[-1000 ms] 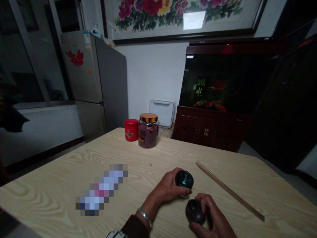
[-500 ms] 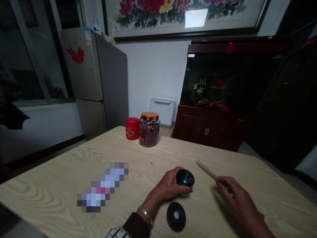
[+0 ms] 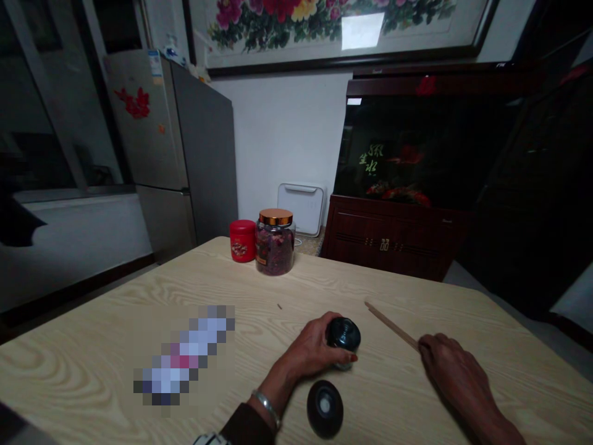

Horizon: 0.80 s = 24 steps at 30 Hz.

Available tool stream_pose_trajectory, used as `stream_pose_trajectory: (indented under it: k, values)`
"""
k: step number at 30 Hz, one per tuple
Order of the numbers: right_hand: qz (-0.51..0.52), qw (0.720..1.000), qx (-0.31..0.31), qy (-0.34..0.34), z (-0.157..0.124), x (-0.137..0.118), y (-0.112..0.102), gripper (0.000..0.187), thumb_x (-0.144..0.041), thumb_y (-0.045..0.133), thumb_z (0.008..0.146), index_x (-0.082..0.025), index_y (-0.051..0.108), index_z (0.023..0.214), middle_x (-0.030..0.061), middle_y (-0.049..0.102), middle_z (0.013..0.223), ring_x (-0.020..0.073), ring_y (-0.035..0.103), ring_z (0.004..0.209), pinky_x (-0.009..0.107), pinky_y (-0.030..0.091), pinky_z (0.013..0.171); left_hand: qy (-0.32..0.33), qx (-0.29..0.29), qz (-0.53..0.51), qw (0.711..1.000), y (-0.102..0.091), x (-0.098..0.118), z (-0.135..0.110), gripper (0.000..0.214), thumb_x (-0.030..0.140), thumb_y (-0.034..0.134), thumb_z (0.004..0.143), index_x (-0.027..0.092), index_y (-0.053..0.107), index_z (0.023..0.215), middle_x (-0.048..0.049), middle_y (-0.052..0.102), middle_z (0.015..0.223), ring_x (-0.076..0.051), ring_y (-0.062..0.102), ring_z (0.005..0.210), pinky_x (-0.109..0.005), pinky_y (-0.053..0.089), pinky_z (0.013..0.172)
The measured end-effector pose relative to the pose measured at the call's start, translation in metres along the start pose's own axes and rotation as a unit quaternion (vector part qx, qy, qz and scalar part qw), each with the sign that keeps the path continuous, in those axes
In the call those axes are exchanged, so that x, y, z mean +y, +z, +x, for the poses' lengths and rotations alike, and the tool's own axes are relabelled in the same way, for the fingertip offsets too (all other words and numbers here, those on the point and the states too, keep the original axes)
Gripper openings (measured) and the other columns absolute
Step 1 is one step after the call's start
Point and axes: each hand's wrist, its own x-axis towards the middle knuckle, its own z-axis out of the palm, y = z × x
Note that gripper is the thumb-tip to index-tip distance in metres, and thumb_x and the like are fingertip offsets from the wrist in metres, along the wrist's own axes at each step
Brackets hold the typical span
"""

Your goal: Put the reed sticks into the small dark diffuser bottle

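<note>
My left hand is wrapped around a small jar with a dark, glossy top and a clearer lower part, standing on the table. Just below it lies a dark round lid-like piece with a pale spot in its middle. At the right, my right hand is closed on the near end of a thin two-pronged wooden tool, like tongs or chopsticks. Its tips point up and left and rest on or near the table, apart from the jar. The fingers hide the tool's grip end.
Toward the back of the wooden table stand a red canister and a large jar with a copper-coloured lid. A blurred-out long object lies on the left. A tiny brown bit lies near the middle.
My right hand has shifted slightly right and lowered, with the wooden tool now lying flatter and its prongs closer together. My left hand keeps hold of the jar; the view has turned slightly.
</note>
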Motion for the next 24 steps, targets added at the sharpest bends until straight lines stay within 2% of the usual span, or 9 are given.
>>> stream_pose_trajectory:
  k: [6, 10, 13, 16, 18, 19, 20, 22, 24]
  values:
    - [0.092, 0.995, -0.015, 0.040, 0.002, 0.004, 0.003, 0.027, -0.031, 0.040, 0.091, -0.024, 0.066, 0.084, 0.0082, 0.068, 0.088, 0.0253, 0.064, 0.082, 0.035, 0.042, 0.065, -0.007, -0.001, 0.000, 1.000, -0.001, 0.001, -0.001, 0.063, 0.032, 0.088, 0.060, 0.017, 0.063, 0.116, -0.0053, 0.069, 0.103, -0.021, 0.062, 0.092, -0.027, 0.047, 0.078]
    - [0.134, 0.990, -0.020, 0.032, 0.002, 0.007, 0.008, 0.026, -0.035, 0.041, 0.090, -0.025, 0.063, 0.080, 0.0068, 0.067, 0.085, 0.0246, 0.063, 0.079, 0.035, 0.043, 0.065, -0.003, 0.008, 0.030, 1.000, -0.002, 0.000, -0.001, 0.068, 0.036, 0.088, 0.059, 0.017, 0.063, 0.119, -0.0064, 0.070, 0.105, -0.022, 0.062, 0.095, -0.029, 0.047, 0.080]
    - [0.181, 0.983, 0.014, 0.033, 0.003, 0.009, 0.006, 0.026, -0.040, 0.045, 0.087, -0.025, 0.064, 0.077, 0.0078, 0.067, 0.089, 0.0261, 0.064, 0.083, 0.037, 0.046, 0.070, -0.001, 0.010, 0.038, 0.999, -0.002, -0.002, 0.000, 0.070, 0.038, 0.089, 0.058, 0.017, 0.063, 0.120, -0.0069, 0.070, 0.105, -0.022, 0.062, 0.094, -0.029, 0.047, 0.080]
    - [0.275, 0.958, 0.061, 0.047, 0.009, 0.007, -0.009, 0.027, -0.047, 0.051, 0.083, -0.025, 0.067, 0.082, 0.0085, 0.069, 0.095, 0.0264, 0.064, 0.083, 0.039, 0.048, 0.073, -0.007, 0.006, 0.030, 1.000, -0.001, -0.004, 0.001, 0.071, 0.038, 0.089, 0.057, 0.017, 0.063, 0.120, -0.0064, 0.069, 0.104, -0.021, 0.062, 0.092, -0.028, 0.047, 0.077]
    - [0.375, 0.920, 0.088, 0.069, 0.016, -0.002, -0.028, 0.030, -0.051, 0.058, 0.080, -0.024, 0.068, 0.087, 0.0080, 0.070, 0.094, 0.0260, 0.065, 0.082, 0.038, 0.050, 0.072, -0.012, 0.004, 0.020, 1.000, -0.001, -0.005, 0.002, 0.069, 0.037, 0.089, 0.057, 0.017, 0.063, 0.118, -0.0060, 0.069, 0.103, -0.021, 0.062, 0.092, -0.027, 0.046, 0.076]
    - [0.434, 0.891, 0.101, 0.086, 0.020, -0.010, -0.039, 0.032, -0.053, 0.062, 0.078, -0.023, 0.068, 0.088, 0.0074, 0.070, 0.091, 0.0255, 0.065, 0.081, 0.038, 0.051, 0.070, -0.014, 0.004, 0.015, 1.000, 0.000, -0.005, 0.002, 0.068, 0.036, 0.089, 0.057, 0.017, 0.064, 0.117, -0.0059, 0.069, 0.103, -0.021, 0.062, 0.092, -0.027, 0.046, 0.075]
    - [0.495, 0.856, 0.108, 0.104, 0.025, -0.019, -0.050, 0.034, -0.053, 0.068, 0.075, -0.022, 0.068, 0.091, 0.0064, 0.069, 0.088, 0.0242, 0.065, 0.080, 0.036, 0.052, 0.068, -0.015, 0.004, 0.013, 1.000, 0.000, -0.005, 0.002, 0.067, 0.035, 0.089, 0.057, 0.017, 0.064, 0.117, -0.0058, 0.069, 0.103, -0.021, 0.062, 0.092, -0.027, 0.046, 0.076]
    - [0.619, 0.764, 0.129, 0.127, 0.034, -0.043, -0.073, 0.038, -0.052, 0.077, 0.069, -0.022, 0.068, 0.090, 0.0049, 0.068, 0.087, 0.0201, 0.064, 0.073, 0.032, 0.053, 0.062, -0.014, 0.005, 0.016, 1.000, 0.000, -0.003, 0.002, 0.066, 0.035, 0.089, 0.057, 0.017, 0.064, 0.116, -0.0057, 0.069, 0.102, -0.021, 0.062, 0.093, -0.028, 0.046, 0.077]
    - [0.702, 0.691, 0.134, 0.110, 0.042, -0.068, -0.091, 0.041, -0.048, 0.083, 0.064, -0.023, 0.068, 0.093, 0.0040, 0.068, 0.088, 0.0182, 0.064, 0.073, 0.029, 0.055, 0.058, -0.010, 0.007, 0.024, 1.000, 0.000, -0.001, 0.001, 0.065, 0.035, 0.089, 0.058, 0.017, 0.064, 0.116, -0.0058, 0.069, 0.103, -0.021, 0.061, 0.093, -0.029, 0.046, 0.078]
